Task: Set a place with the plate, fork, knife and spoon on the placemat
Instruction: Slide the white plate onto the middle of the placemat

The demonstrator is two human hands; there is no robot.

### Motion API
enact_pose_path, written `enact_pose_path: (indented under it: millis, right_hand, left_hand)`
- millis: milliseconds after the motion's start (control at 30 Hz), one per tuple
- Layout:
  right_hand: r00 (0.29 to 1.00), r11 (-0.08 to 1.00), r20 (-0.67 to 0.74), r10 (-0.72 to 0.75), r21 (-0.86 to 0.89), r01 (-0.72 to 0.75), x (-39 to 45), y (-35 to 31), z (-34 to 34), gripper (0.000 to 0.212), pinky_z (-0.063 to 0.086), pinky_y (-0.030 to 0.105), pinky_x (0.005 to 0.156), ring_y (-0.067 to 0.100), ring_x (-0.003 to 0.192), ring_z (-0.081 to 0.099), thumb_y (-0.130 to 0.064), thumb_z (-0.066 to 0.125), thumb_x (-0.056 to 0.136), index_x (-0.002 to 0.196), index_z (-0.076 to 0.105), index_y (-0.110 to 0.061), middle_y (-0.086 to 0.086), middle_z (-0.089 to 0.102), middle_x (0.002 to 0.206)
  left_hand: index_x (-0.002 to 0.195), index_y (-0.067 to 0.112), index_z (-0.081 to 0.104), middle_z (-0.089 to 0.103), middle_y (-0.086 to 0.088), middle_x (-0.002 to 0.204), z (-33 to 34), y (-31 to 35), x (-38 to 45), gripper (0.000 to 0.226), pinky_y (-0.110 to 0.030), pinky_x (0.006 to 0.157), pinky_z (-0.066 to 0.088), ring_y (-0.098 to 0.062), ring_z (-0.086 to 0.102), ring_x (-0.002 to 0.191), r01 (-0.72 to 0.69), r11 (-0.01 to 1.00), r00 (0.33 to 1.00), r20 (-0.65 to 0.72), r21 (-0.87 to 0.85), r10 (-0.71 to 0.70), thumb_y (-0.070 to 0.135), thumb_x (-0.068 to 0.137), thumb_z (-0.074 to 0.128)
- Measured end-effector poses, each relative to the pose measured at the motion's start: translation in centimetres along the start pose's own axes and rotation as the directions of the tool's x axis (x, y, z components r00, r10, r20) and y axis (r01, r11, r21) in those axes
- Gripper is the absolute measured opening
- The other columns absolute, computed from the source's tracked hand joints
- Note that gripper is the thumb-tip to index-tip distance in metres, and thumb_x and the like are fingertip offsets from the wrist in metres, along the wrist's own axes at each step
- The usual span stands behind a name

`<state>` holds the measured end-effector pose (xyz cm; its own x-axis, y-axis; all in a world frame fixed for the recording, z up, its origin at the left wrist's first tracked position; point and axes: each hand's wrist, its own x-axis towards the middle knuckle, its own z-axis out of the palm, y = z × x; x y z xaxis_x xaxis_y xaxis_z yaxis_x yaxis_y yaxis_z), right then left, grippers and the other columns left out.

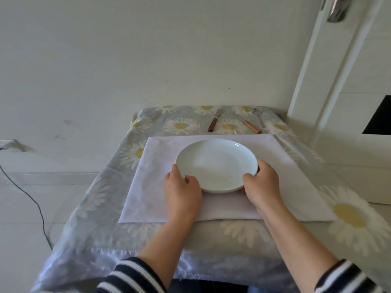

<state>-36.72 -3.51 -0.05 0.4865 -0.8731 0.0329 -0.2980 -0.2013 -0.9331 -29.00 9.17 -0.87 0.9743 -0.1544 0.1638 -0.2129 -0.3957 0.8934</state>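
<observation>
A white round plate (pixel 215 163) sits in the middle of the pale placemat (pixel 281 178). My left hand (pixel 182 191) grips its near left rim and my right hand (pixel 262 185) grips its near right rim. Beyond the placemat, at the table's far edge, lie a fork (pixel 214 122) with a brown wooden handle, a knife (pixel 247 123) with a light wooden handle, and an all-metal spoon (pixel 259 115) to the knife's right.
A daisy-print cloth (pixel 101 208) covers the small table, which stands against a white wall. A white door frame (pixel 313 85) rises at the right. A dark cable (pixel 31 199) trails over the floor at the left.
</observation>
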Motion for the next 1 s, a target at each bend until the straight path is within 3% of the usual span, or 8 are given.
enact_pose_path:
  millis: [67, 200, 300, 533, 633, 800, 933, 1000]
  right_hand:
    - [1.000, 1.000, -0.001, 0.009, -0.008, -0.009, -0.2, 0.1, 0.1, 0.036, 0.059, 0.046, 0.077, 0.033, 0.091, 0.064, -0.003, 0.044, 0.071, 0.103, 0.062, -0.006, 0.016, 0.064, 0.105]
    - [1.000, 1.000, -0.011, 0.008, -0.027, -0.008, -0.6, 0.0, 0.2, 0.036, 0.059, 0.050, 0.078, 0.035, 0.092, 0.063, -0.004, 0.045, 0.070, 0.102, 0.062, -0.007, 0.016, 0.065, 0.103]
    - [1.000, 0.998, -0.005, 0.004, -0.058, -0.005, -0.7, 0.0, 0.0, 0.036, 0.059, 0.048, 0.078, 0.034, 0.091, 0.064, -0.005, 0.046, 0.071, 0.103, 0.062, -0.006, 0.015, 0.066, 0.102]
    - [1.000, 0.994, 0.018, -0.003, -0.111, 0.005, -0.7, 0.0, -0.1, 0.040, 0.058, 0.048, 0.082, 0.035, 0.096, 0.063, -0.006, 0.047, 0.076, 0.113, 0.059, -0.005, 0.015, 0.064, 0.109]
    - [0.999, 0.989, 0.035, -0.014, -0.147, 0.019, -0.6, 0.1, -0.3, 0.040, 0.056, 0.045, 0.085, 0.035, 0.099, 0.062, -0.007, 0.047, 0.077, 0.116, 0.058, -0.005, 0.016, 0.063, 0.113]
    - [0.994, 0.929, 0.103, -0.038, -0.363, 0.073, 0.0, -0.3, -1.1, 0.038, 0.042, 0.029, 0.074, 0.037, 0.105, 0.058, -0.010, 0.051, 0.082, 0.119, 0.055, 0.000, 0.020, 0.061, 0.118]
    - [0.983, 0.841, 0.183, -0.028, -0.526, 0.122, 0.3, -0.9, -1.6, 0.037, 0.047, 0.037, 0.082, 0.038, 0.106, 0.056, -0.017, 0.049, 0.088, 0.120, 0.049, 0.000, 0.019, 0.053, 0.122]
    - [0.983, 0.760, 0.178, -0.037, -0.634, 0.143, 0.3, -1.3, -1.9, 0.035, 0.047, 0.038, 0.076, 0.037, 0.101, 0.058, -0.024, 0.046, 0.091, 0.120, 0.046, -0.004, 0.015, 0.047, 0.123]
  left_hand:
    - [0.087, 0.001, 0.046, 0.046, -0.008, 0.078, 0.0, -0.1, -0.1, 0.008, -0.021, 0.047, 0.025, -0.021, 0.040, 0.068, -0.007, 1.000, 1.000, -0.005, 0.010, 0.007, 0.002, 0.082, 0.041]
    - [0.112, -0.007, 0.047, 0.055, -0.015, 0.101, 0.1, -0.1, 0.0, 0.031, -0.024, 0.052, 0.026, -0.020, 0.041, 0.074, 0.000, 0.997, 1.000, 0.016, 0.081, -0.001, 0.001, 0.084, 0.039]
    - [0.114, -0.003, 0.047, 0.053, -0.014, 0.109, 0.1, 0.1, -0.1, 0.032, -0.025, 0.059, 0.031, -0.020, 0.043, 0.076, 0.000, 0.996, 0.999, 0.044, 0.088, -0.004, 0.000, 0.084, 0.037]
    - [0.108, -0.001, 0.045, 0.046, -0.007, 0.103, 0.0, 0.3, -0.1, 0.027, -0.025, 0.060, 0.031, -0.012, 0.038, 0.067, 0.012, 0.996, 0.998, 0.066, 0.084, -0.017, -0.002, 0.083, 0.036]
    - [0.105, 0.000, 0.045, 0.044, -0.005, 0.100, -0.1, 0.3, 0.0, 0.023, -0.018, 0.051, 0.027, -0.005, 0.038, 0.065, -0.002, 0.997, 0.997, 0.077, 0.079, -0.004, -0.002, 0.083, 0.036]
    - [0.092, 0.007, 0.041, 0.042, -0.001, 0.090, -0.5, 0.3, 0.4, 0.011, -0.017, 0.048, 0.025, -0.005, 0.039, 0.063, -0.013, 0.993, 0.991, 0.131, 0.118, -0.003, 0.000, 0.084, 0.037]
    - [0.088, 0.007, 0.039, 0.034, 0.004, 0.076, -1.0, 0.2, 1.4, 0.003, -0.019, 0.047, 0.024, -0.006, 0.035, 0.061, -0.040, 0.971, 0.985, 0.170, 0.236, -0.001, 0.007, 0.087, 0.042]
    - [0.088, 0.008, 0.039, 0.035, 0.003, 0.078, -1.4, 0.2, 2.0, 0.007, -0.021, 0.047, 0.024, -0.007, 0.035, 0.059, -0.076, 0.945, 0.985, 0.169, 0.318, 0.023, 0.013, 0.089, 0.044]
